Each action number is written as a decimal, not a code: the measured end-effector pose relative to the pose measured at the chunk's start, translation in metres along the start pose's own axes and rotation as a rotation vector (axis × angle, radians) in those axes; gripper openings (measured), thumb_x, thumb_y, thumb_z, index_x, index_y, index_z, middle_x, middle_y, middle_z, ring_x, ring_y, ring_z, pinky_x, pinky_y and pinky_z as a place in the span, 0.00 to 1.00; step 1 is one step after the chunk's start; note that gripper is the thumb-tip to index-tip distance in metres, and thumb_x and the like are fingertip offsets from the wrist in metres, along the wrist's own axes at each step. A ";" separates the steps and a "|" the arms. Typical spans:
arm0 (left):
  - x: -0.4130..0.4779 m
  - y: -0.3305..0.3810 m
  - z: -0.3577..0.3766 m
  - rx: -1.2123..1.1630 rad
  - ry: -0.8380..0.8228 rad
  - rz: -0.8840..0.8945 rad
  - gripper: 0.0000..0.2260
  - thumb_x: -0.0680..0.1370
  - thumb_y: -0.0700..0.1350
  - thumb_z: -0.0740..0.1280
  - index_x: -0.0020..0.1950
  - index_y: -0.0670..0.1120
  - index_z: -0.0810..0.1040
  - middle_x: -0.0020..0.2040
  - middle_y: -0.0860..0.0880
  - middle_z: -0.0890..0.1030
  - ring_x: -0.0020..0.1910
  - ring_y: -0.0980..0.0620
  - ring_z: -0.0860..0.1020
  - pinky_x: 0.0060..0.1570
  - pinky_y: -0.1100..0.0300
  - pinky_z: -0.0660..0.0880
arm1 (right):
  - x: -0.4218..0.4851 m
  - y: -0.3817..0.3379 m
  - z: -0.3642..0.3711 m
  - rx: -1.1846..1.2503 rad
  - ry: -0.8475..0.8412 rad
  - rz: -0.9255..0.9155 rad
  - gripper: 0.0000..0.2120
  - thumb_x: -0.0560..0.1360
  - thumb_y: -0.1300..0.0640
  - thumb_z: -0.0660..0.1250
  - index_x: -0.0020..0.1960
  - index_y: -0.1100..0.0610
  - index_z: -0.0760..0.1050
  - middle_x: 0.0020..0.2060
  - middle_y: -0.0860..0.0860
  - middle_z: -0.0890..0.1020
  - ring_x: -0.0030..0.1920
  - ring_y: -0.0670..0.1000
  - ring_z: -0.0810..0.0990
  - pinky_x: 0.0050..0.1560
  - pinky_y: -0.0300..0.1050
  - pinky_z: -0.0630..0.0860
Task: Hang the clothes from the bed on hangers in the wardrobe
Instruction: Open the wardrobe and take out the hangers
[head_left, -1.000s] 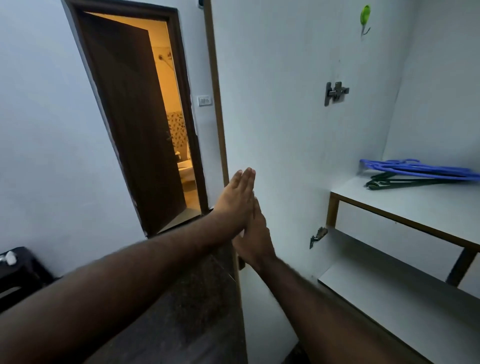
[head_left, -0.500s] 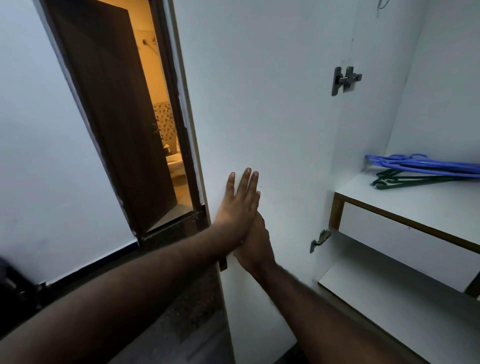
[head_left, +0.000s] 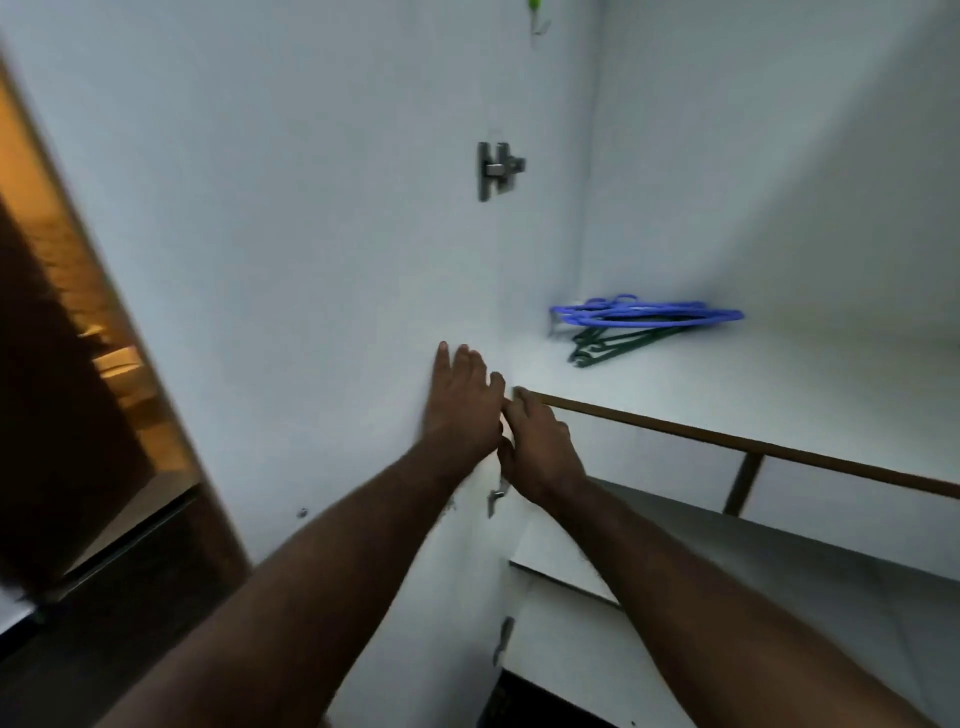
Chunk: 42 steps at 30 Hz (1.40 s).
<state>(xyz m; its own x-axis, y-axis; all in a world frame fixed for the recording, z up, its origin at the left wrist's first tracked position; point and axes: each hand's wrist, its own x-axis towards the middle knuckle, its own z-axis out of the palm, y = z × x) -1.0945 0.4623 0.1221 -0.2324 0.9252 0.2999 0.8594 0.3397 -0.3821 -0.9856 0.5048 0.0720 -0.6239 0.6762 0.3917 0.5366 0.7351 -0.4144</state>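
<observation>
The white wardrobe door (head_left: 311, 234) stands swung open on the left. My left hand (head_left: 460, 402) lies flat against its inner face with straight fingers. My right hand (head_left: 537, 447) is just beside it, fingers loosely bent, near the front corner of the upper shelf (head_left: 727, 395). A pile of blue hangers (head_left: 649, 313) rests on dark green hangers (head_left: 608, 345) at the back left of that shelf. No clothes or bed are in view.
Metal hinges (head_left: 500, 169) sit where the door meets the wardrobe side. A lower shelf (head_left: 779, 561) runs beneath the upper one, with a wooden upright (head_left: 743, 483) between them. A dark doorway (head_left: 78, 364) with warm light lies at far left. A green hook (head_left: 535, 8) hangs up high.
The view has swung right toward the wardrobe interior. Both hands have moved right along the door toward the shelf corner, and the right hand has come out from behind the left.
</observation>
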 end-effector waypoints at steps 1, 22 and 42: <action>0.010 0.008 0.001 -0.054 -0.015 -0.013 0.29 0.78 0.55 0.60 0.77 0.46 0.58 0.76 0.37 0.58 0.77 0.38 0.52 0.71 0.34 0.39 | 0.001 0.012 -0.008 -0.005 0.008 0.036 0.27 0.78 0.58 0.62 0.76 0.51 0.62 0.77 0.56 0.59 0.76 0.56 0.58 0.69 0.56 0.63; 0.221 0.226 0.059 -0.781 -0.434 0.291 0.20 0.80 0.49 0.65 0.71 0.44 0.71 0.71 0.46 0.72 0.70 0.49 0.68 0.68 0.62 0.60 | 0.091 0.329 -0.057 -0.067 -0.161 0.373 0.25 0.83 0.50 0.51 0.78 0.57 0.57 0.76 0.62 0.59 0.74 0.60 0.63 0.71 0.49 0.61; 0.388 0.206 0.073 -0.211 0.040 0.253 0.17 0.76 0.47 0.65 0.63 0.44 0.72 0.63 0.42 0.73 0.61 0.41 0.73 0.57 0.47 0.68 | 0.192 0.365 -0.013 0.098 0.086 0.449 0.41 0.72 0.32 0.40 0.79 0.53 0.53 0.75 0.54 0.64 0.69 0.58 0.70 0.70 0.52 0.65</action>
<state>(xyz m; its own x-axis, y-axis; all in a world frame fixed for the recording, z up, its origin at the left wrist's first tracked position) -1.0406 0.9041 0.0961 0.0149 0.9671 0.2539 0.9641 0.0535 -0.2602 -0.9024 0.9035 0.0066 -0.2903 0.9311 0.2207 0.6839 0.3632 -0.6328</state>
